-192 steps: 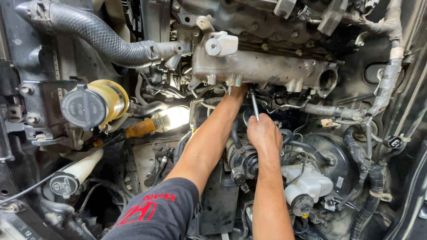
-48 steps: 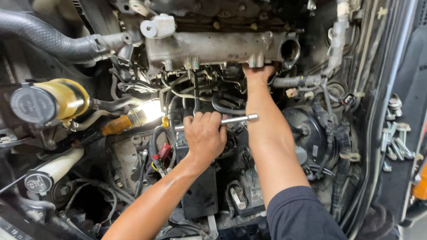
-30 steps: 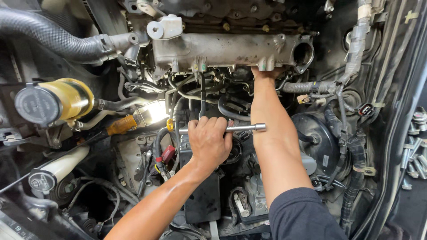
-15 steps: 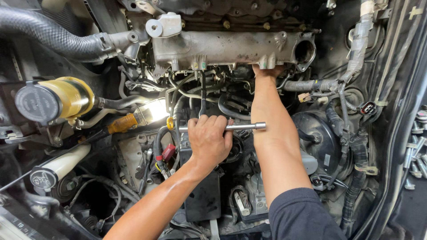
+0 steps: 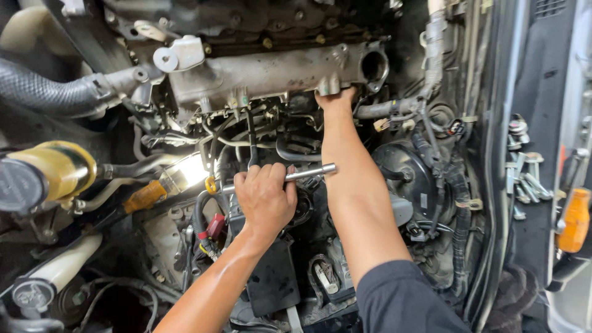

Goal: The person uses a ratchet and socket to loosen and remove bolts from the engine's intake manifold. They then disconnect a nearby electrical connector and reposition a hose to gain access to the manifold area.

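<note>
I am looking down into a car's engine bay. My left hand (image 5: 265,197) is closed around a long silver wrench bar (image 5: 308,173) that lies level across the middle of the bay. My right hand (image 5: 336,102) reaches up under the grey metal intake manifold (image 5: 271,71); its fingers press on the manifold's lower edge and are partly hidden behind it. My right forearm runs down past the bar's right end.
A lit work lamp with an orange handle (image 5: 176,180) glows at the left. A yellow reservoir with a black cap (image 5: 43,176) and a ribbed black hose (image 5: 43,92) lie further left. Loose bolts (image 5: 524,176) and an orange-handled tool (image 5: 573,219) rest on the right ledge.
The view has shifted left and up a little. My left hand stays on the wrench bar at about the same angle, and my right hand stays under the manifold.
</note>
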{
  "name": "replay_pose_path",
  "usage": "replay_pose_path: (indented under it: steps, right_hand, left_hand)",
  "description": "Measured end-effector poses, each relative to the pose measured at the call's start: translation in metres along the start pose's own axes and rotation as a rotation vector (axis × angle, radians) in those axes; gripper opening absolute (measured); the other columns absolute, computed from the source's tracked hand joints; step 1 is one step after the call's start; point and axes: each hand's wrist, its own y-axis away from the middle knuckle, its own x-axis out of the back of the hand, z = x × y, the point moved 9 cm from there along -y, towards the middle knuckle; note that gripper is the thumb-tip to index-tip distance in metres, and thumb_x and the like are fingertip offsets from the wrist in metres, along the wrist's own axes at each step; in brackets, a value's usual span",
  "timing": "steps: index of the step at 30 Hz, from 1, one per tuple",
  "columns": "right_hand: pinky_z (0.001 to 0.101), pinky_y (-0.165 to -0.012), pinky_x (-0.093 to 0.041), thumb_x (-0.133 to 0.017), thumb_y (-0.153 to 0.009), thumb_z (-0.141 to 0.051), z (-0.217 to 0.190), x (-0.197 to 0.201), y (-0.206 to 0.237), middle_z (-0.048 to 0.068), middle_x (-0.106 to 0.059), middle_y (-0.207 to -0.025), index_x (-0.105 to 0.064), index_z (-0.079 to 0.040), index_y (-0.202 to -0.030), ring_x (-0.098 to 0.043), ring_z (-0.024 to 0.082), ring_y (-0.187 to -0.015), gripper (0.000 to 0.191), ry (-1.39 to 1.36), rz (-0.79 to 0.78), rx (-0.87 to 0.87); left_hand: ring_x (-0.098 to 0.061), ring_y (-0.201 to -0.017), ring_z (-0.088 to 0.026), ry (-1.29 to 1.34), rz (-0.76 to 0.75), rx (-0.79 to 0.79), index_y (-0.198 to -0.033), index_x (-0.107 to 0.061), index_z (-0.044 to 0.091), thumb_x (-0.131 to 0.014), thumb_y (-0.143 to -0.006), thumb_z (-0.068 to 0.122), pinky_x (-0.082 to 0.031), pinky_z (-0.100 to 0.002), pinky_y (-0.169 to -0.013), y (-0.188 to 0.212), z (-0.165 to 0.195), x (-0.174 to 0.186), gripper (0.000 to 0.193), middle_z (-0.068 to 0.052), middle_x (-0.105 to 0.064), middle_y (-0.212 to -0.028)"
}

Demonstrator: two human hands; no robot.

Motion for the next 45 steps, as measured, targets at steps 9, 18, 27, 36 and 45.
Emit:
replay_pose_path:
  steps: [9, 18, 27, 36, 45]
  right_hand:
    - [0.0497, -0.101, -0.056, -0.048, -0.095, -0.011, -0.062, 0.043, 0.094, 0.021, -0.065, -0.121, -0.060, 0.006, -0.122, -0.068, 0.035, -0.111, 0.033, 0.692, 0.030, -0.118]
    - [0.0540, -0.081, -0.059, -0.045, -0.094, -0.005, -0.120, 0.114, 0.094, 0.018, -0.059, -0.089, -0.060, -0.004, -0.104, -0.061, 0.030, -0.076, 0.018, 1.173, 0.520, 0.077]
    - [0.0522, -0.094, -0.056, -0.054, -0.092, -0.018, -0.145, 0.048, 0.040, 0.016, -0.066, -0.112, -0.062, -0.004, -0.120, -0.063, 0.032, -0.100, 0.032, 0.630, 0.173, 0.531]
    - [0.0431, -0.100, -0.059, -0.061, -0.096, -0.031, -0.135, 0.006, -0.017, 0.015, -0.074, -0.120, -0.070, 0.001, -0.122, -0.071, 0.030, -0.110, 0.042, 0.595, -0.273, 0.245]
    - [0.0346, -0.088, -0.059, -0.066, -0.104, -0.025, -0.153, 0.008, -0.060, 0.009, -0.074, -0.109, -0.072, 0.001, -0.118, -0.071, 0.021, -0.097, 0.030, 0.848, -0.407, 0.331]
  left_hand:
    - [-0.057, -0.077, -0.029, 0.047, 0.073, -0.039, -0.079, -0.059, 0.010, -0.075, -0.086, 0.019, -0.036, -0.045, -0.073, 0.007, -0.004, 0.004, 0.019, -0.005, -0.061, -0.076]
    - [-0.057, -0.079, -0.029, 0.079, 0.031, -0.041, -0.085, -0.062, 0.012, -0.075, -0.083, 0.018, -0.036, -0.046, -0.074, 0.009, -0.004, 0.001, 0.015, -0.006, -0.061, -0.078]
    - [-0.056, -0.079, -0.029, 0.047, 0.042, -0.020, -0.081, -0.058, 0.011, -0.076, -0.082, 0.018, -0.036, -0.046, -0.074, 0.005, -0.004, 0.004, 0.020, -0.006, -0.060, -0.076]
    - [-0.054, -0.075, -0.031, 0.044, 0.000, -0.015, -0.078, -0.055, 0.011, -0.073, -0.083, 0.018, -0.035, -0.046, -0.073, 0.000, 0.000, 0.006, 0.020, -0.008, -0.057, -0.074]
    - [-0.055, -0.075, -0.028, 0.047, -0.007, -0.030, -0.078, -0.055, 0.011, -0.072, -0.088, 0.017, -0.036, -0.045, -0.073, 0.006, -0.006, -0.001, 0.020, -0.005, -0.058, -0.074]
